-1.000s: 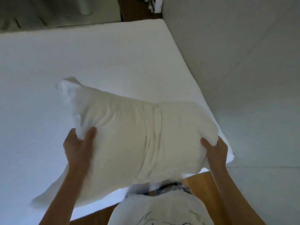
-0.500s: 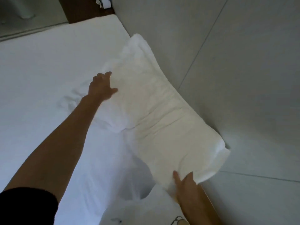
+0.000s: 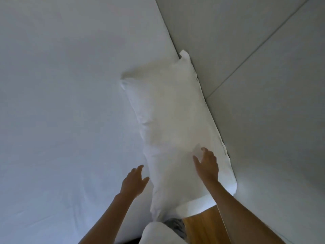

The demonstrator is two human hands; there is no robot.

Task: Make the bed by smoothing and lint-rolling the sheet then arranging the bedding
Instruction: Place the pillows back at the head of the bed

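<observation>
A white pillow (image 3: 168, 120) lies lengthwise on the white sheet (image 3: 61, 103), its long right edge against the grey padded wall (image 3: 263, 85). My left hand (image 3: 134, 182) hovers with fingers spread just left of the pillow's near end, holding nothing. My right hand (image 3: 207, 164) is open with fingers apart over the pillow's near right part, at or just above its surface. Neither hand grips the pillow.
The grey wall panels, with a seam between them, run along the bed's right side. A strip of wooden floor or bed frame (image 3: 202, 221) shows at the near corner. My white shirt (image 3: 158, 233) fills the bottom middle. The sheet spreads wide to the left.
The pillow was held in both hands, then laid along the wall. Both hands have let go of it and drawn back toward its near end.
</observation>
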